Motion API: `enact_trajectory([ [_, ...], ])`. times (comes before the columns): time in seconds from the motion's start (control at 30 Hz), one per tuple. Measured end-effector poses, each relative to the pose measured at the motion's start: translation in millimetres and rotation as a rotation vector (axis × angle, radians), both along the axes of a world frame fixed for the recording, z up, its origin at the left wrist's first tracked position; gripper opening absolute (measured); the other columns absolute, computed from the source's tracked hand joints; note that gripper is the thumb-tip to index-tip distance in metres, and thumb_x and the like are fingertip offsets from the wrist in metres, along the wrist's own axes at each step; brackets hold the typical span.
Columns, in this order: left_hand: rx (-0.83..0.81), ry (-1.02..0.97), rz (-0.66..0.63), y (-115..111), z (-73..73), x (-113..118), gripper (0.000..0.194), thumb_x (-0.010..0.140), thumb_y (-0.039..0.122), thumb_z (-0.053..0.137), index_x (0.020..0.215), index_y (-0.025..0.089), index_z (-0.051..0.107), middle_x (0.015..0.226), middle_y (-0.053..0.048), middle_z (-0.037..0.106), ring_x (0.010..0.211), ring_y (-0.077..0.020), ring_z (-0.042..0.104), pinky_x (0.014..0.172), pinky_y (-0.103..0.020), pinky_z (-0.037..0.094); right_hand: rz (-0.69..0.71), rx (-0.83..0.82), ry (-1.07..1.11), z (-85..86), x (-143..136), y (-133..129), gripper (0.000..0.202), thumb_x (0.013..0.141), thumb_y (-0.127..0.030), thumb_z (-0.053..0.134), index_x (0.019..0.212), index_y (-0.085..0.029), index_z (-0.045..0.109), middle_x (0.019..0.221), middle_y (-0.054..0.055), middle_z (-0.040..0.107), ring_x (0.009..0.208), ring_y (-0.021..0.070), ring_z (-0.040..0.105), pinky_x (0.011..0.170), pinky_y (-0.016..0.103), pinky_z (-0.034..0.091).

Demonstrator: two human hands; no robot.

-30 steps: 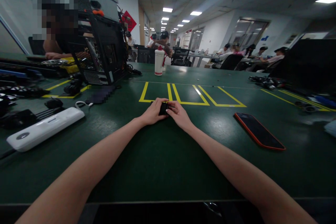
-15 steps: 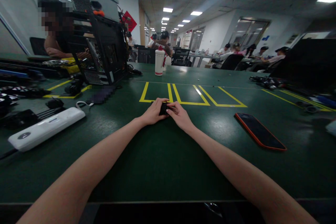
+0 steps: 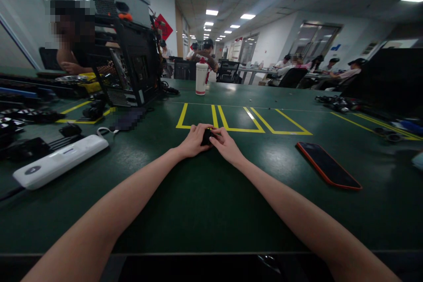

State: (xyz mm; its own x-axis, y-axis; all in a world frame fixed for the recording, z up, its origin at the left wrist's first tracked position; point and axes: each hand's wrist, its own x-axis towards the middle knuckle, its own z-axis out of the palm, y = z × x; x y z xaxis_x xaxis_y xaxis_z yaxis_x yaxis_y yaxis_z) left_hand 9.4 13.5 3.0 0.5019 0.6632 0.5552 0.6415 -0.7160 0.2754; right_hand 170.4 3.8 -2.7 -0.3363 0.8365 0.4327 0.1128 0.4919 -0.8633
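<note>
A small black object [image 3: 206, 137] sits between my hands on the green table [image 3: 211, 202], just in front of the yellow tape outlines [image 3: 238, 130]. My left hand [image 3: 194, 142] is wrapped round its left side. From the right, my right hand [image 3: 225, 143] pinches it with thumb and fingers. Both hands cover most of the object, so its kind cannot be made out. The fingertips of the two hands nearly meet at its far side.
A white power strip [image 3: 62, 162] and black parts lie at left, near an open computer case [image 3: 132, 61]. Behind stands a white cup [image 3: 201, 79]. An orange-edged phone [image 3: 327, 165] lies at right. A person [image 3: 71, 39] sits at far left.
The fingers of my left hand have shifted slightly around the black object. Otherwise the hands stay in place, and the whole view has moved very slightly.
</note>
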Motion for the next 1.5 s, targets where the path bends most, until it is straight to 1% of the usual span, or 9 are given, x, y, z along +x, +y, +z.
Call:
enact_trajectory([
  [0.13, -0.01, 0.002, 0.083, 0.4, -1.9, 1.2, 0.059, 0.066, 0.027, 0.06, 0.117, 0.022, 0.031, 0.113, -0.007, 0.043, 0.102, -0.0282, 0.037, 0.085, -0.044, 0.032, -0.01, 0.009, 0.015, -0.6, -0.1, 1.2, 0.019, 0.076, -0.024, 0.05, 0.094, -0.023, 0.047, 0.099, 0.001, 0.054, 0.102, 0.0145, 0.052, 0.093, 0.034, 0.039],
  [0.33, -0.053, -0.005, 0.009, -1.6, -1.0, 0.6, 0.058, 0.067, 0.023, 0.056, 0.117, 0.022, 0.027, 0.116, -0.008, 0.04, 0.107, -0.0258, 0.04, 0.087, -0.043, 0.029, -0.015, -0.032, -0.006, -1.4, 0.7, 3.9, 0.036, 0.074, -0.022, 0.051, 0.11, -0.023, 0.044, 0.112, 0.004, 0.051, 0.107, 0.0168, 0.049, 0.095, 0.036, 0.037],
  [0.6, -0.048, 0.037, 0.009, -1.8, -1.0, 0.6, 0.063, 0.068, 0.021, 0.054, 0.12, 0.024, 0.02, 0.125, -0.008, 0.039, 0.116, -0.0241, 0.037, 0.098, -0.048, 0.008, 0.032, -0.048, 0.049, -2.9, -0.5, 4.2, 0.027, 0.072, -0.025, 0.055, 0.098, -0.022, 0.046, 0.104, 0.002, 0.053, 0.101, 0.0149, 0.053, 0.093, 0.034, 0.04],
  [0.77, -0.033, 0.047, 0.013, -0.1, -1.9, -0.3, 0.059, 0.069, 0.024, 0.054, 0.119, 0.023, 0.024, 0.117, -0.008, 0.044, 0.112, -0.0237, 0.041, 0.099, -0.047, 0.011, 0.002, -0.052, 0.048, -3.7, -0.3, 5.9, 0.023, 0.074, -0.026, 0.054, 0.095, -0.023, 0.048, 0.101, 0.001, 0.055, 0.102, 0.0147, 0.053, 0.092, 0.034, 0.041],
  [0.97, -0.01, 0.042, -0.003, 1.6, -2.7, 0.1, 0.059, 0.067, 0.023, 0.056, 0.117, 0.022, 0.026, 0.115, -0.007, 0.045, 0.11, -0.0229, 0.041, 0.098, -0.045, 0.017, 0.021, -0.075, 0.018, -2.1, 1.0, 5.6, 0.035, 0.074, -0.025, 0.052, 0.108, -0.023, 0.046, 0.108, 0.004, 0.054, 0.105, 0.0166, 0.051, 0.095, 0.036, 0.038],
  [1.13, 0.012, 0.052, -0.001, -0.9, -1.0, -0.2, 0.059, 0.067, 0.022, 0.056, 0.118, 0.021, 0.027, 0.116, -0.008, 0.044, 0.109, -0.0249, 0.041, 0.095, -0.044, 0.024, 0.073, -0.091, 0.071, -1.6, 0.6, 4.3, 0.031, 0.071, -0.022, 0.056, 0.1, -0.023, 0.047, 0.106, 0.002, 0.053, 0.101, 0.0159, 0.054, 0.092, 0.035, 0.041],
  [1.33, 0.033, 0.062, 0.042, 0.1, -2.5, -0.3, 0.059, 0.067, 0.022, 0.058, 0.118, 0.021, 0.028, 0.116, -0.008, 0.044, 0.108, -0.0261, 0.04, 0.092, -0.044, 0.027, 0.048, -0.053, 0.09, -1.6, -0.2, 3.9, 0.02, 0.072, -0.024, 0.055, 0.091, -0.022, 0.048, 0.098, 0.0, 0.055, 0.098, 0.014, 0.054, 0.092, 0.033, 0.041],
  [1.4, 0.029, 0.071, 0.046, 0.8, -3.0, -0.1, 0.06, 0.067, 0.023, 0.058, 0.119, 0.021, 0.027, 0.116, -0.008, 0.044, 0.107, -0.0257, 0.041, 0.092, -0.043, 0.027, 0.027, -0.035, 0.085, -2.0, -0.1, 5.3, 0.021, 0.072, -0.024, 0.055, 0.092, -0.022, 0.049, 0.098, 0.0, 0.055, 0.099, 0.0142, 0.053, 0.092, 0.033, 0.041],
  [1.5, 0.026, 0.084, 0.06, 0.8, -2.9, 0.0, 0.066, 0.068, 0.024, 0.058, 0.123, 0.02, 0.022, 0.119, -0.008, 0.042, 0.108, -0.0259, 0.04, 0.093, -0.043, 0.027, 0.019, -0.04, 0.074, -3.0, 0.5, 8.0, 0.029, 0.072, -0.022, 0.055, 0.101, -0.022, 0.049, 0.107, 0.002, 0.053, 0.104, 0.0154, 0.05, 0.094, 0.034, 0.039],
])
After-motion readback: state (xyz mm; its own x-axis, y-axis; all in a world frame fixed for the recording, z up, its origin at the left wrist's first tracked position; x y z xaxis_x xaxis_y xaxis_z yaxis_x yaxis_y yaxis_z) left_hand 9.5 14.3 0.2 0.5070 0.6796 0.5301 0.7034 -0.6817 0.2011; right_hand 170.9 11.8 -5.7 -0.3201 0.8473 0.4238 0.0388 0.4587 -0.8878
